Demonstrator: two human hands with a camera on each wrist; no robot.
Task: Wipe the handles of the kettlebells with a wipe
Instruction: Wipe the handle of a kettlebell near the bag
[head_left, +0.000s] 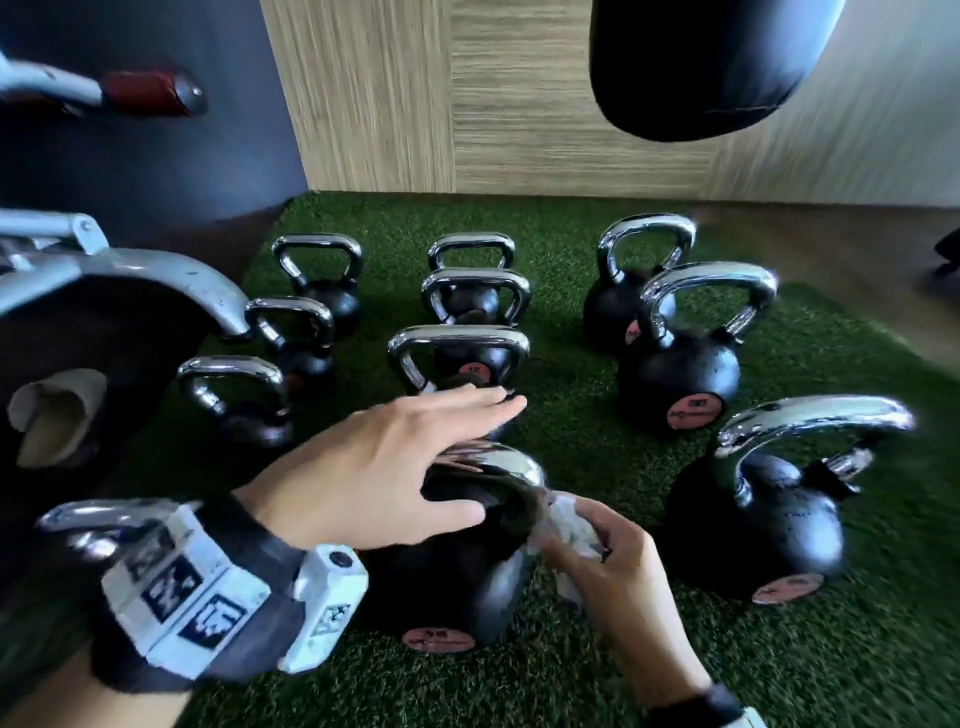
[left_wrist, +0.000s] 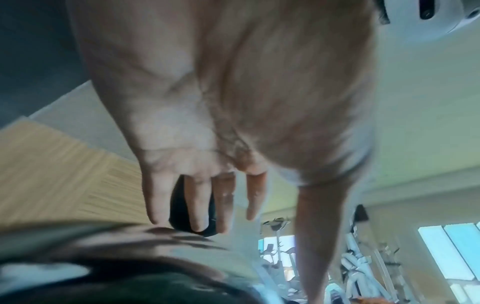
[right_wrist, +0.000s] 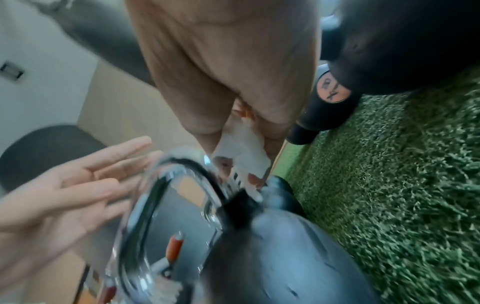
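Nearest my head camera is the left wrist rig (head_left: 228, 587), and beyond it my left hand (head_left: 384, 467) hangs flat over the closest kettlebell (head_left: 452, 582), fingers straight and a little spread, holding nothing. From the head view the thumb lies along the near side of that kettlebell's chrome handle (head_left: 498, 462); the left wrist view is too blurred for me to say whether the palm touches the metal.

My right hand (head_left: 613, 561) sits at the handle's right leg, fingers curled round a crumpled white wipe (head_left: 571, 525). The right wrist view shows the wipe (right_wrist: 241, 148) bunched between thumb and fingers and pressed against the handle (right_wrist: 182, 181) just above where it meets the black body.

I count nine other kettlebells on the green turf mat (head_left: 571, 426), standing upright in rough rows beyond and to either side of this one. A large one (head_left: 753, 519) stands just to the right, apart from my right hand. A black punching bag (head_left: 701, 67) hangs at the top of the head view, and grey machine parts (head_left: 130, 275) intrude from the left.
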